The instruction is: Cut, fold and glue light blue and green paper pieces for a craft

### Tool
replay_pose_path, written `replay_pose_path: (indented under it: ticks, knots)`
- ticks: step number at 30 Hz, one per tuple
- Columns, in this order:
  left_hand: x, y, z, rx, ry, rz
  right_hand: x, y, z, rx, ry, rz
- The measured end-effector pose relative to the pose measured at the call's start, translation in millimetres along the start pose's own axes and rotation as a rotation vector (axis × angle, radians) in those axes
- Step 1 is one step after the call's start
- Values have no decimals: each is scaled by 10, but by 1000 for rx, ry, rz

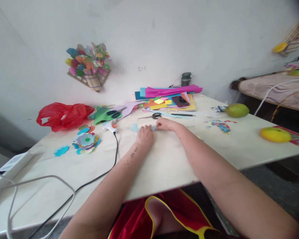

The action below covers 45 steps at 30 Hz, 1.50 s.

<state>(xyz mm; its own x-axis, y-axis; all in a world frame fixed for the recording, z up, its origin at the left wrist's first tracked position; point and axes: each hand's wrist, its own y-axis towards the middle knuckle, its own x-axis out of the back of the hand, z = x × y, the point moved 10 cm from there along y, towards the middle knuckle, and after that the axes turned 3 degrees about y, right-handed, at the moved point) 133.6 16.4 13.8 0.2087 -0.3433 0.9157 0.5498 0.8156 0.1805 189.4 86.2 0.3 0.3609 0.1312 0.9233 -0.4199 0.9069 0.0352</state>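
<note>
On the white table a piece of light blue paper (134,127) lies under and between my hands. My left hand (145,135) is palm down, its fingers closed together and holding the paper against the tabletop. Beside it my right hand (164,124) is closed in a pinch at the paper's right end; the fingertips are partly hidden. Just beyond my hands lie black-handled scissors (156,116) and a black pen (183,115). A white glue gun (110,126) with a black cord rests to the left of them.
At left are layered paper flowers (86,140), a blue paper cutout (61,150), a red plastic bag (62,116) and second scissors (114,113). Coloured sheets (171,90) and a phone (180,101) lie at the back. Two mangoes (237,110) are right. White cables (52,176) cross the near left.
</note>
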Motion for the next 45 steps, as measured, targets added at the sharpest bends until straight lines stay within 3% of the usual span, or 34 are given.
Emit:
replay_pose_path:
  ticks: [4, 12, 22, 28, 38, 45]
  knots:
    - [-98, -50, 5, 80, -113, 99, 6, 1, -17, 4, 26, -11]
    - [-104, -95, -45, 133, -184, 83, -3, 31, -76, 5, 120, -40]
    - [-98, -38, -98, 44, -206, 65, 52, -21, -136, 13, 333, -57]
    - [-136, -30, -97, 34, -219, 78, 180, -41, -84, 44, 245, -128]
    - [-101, -58, -107, 10, -210, 71, 102, -124, -116, 2, 127, 83]
    - [-111, -60, -110, 10, -216, 90, 35, -111, -155, -20, 84, 119]
